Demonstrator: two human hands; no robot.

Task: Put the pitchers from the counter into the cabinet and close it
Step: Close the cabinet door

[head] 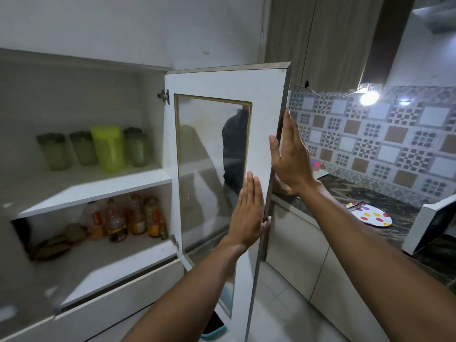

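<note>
The white cabinet [93, 183] stands open on the left. On its upper shelf stand a bright lime-green pitcher [108, 148] and three pale green lidded pitchers [53, 151], upright in a row. The cabinet door [264, 99], white with a glass pane, hangs open toward me. My left hand [249, 211] lies flat against the inner face of the door near its free edge, thumb hooked round the edge. My right hand [292, 159] holds that same edge higher up, fingers straight, thumb on the inner face.
The lower shelf holds several bottles [128, 218] and a brown bag [56, 243]. To the right runs a dark stone counter [350, 191] with a polka-dot plate [370, 214] and a white appliance [429, 225]. A patterned tile wall and a bright bulb [369, 97] lie behind.
</note>
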